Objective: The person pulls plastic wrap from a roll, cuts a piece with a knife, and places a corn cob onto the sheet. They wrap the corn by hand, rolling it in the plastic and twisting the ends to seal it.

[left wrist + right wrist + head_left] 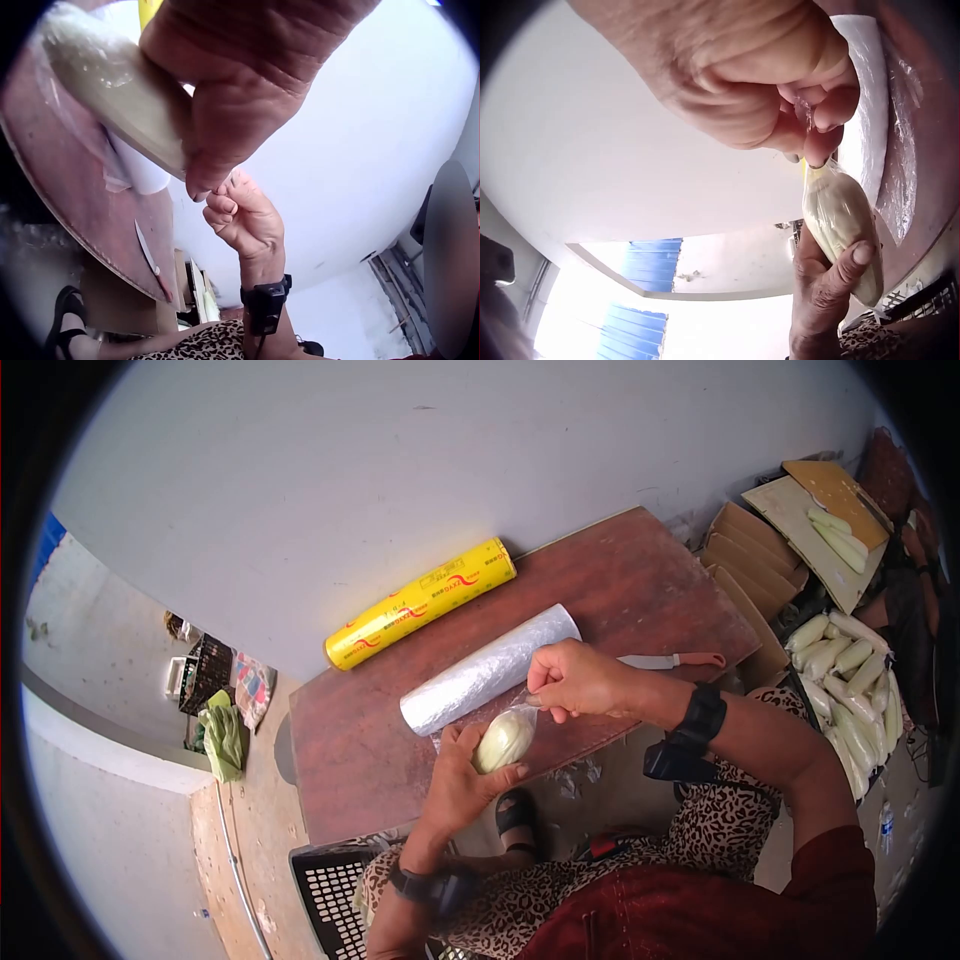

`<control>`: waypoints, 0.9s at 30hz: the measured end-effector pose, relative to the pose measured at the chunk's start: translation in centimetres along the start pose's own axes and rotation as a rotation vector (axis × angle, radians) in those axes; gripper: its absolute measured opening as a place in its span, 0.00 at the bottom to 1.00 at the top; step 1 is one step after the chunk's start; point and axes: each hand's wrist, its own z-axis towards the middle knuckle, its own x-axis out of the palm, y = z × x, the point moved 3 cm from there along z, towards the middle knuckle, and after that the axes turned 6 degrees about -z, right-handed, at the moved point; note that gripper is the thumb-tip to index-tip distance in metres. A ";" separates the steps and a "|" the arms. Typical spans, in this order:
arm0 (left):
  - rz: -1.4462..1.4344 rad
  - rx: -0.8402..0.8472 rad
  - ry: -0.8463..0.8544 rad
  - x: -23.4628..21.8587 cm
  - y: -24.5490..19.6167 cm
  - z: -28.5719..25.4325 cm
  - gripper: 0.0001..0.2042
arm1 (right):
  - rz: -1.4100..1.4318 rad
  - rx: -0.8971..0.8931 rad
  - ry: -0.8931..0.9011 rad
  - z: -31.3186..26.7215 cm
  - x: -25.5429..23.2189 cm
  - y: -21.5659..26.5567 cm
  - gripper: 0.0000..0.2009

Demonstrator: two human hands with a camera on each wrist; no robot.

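Note:
My left hand [461, 782] is wrapped around a long, pale green vegetable [840, 217] covered in clear cling film. At its far end my right hand [578, 682] pinches the gathered tip of that film [807, 112] between thumb and fingers. In the left wrist view the vegetable [112, 82] lies under the left thumb, its film wrinkled at one end. Just beyond both hands, a large roll of clear cling film [490, 668] rests on the reddish-brown table [640, 580], with a loose flap along its near side.
Behind the film roll lies a yellow printed roll [420, 603] against the wall. A knife [670, 660] with a reddish handle sits right of the hands. Several wrapped pale vegetables [850, 670] fill a crate at right, near cardboard boxes [752, 560]. A black crate [335, 900] stands front left.

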 end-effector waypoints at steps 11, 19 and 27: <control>-1.090 -0.428 0.243 1.0 1.6 -0.4 0.20 | -0.184 -0.236 0.047 0.0 -0.8 1.5 0.10; -0.919 -0.287 0.355 1.8 1.5 -0.1 0.35 | -0.291 -0.428 0.007 -0.5 -0.6 2.0 0.12; -0.810 -0.419 0.378 1.9 1.9 0.0 0.34 | -0.383 -0.477 -0.034 -1.2 -0.4 2.7 0.12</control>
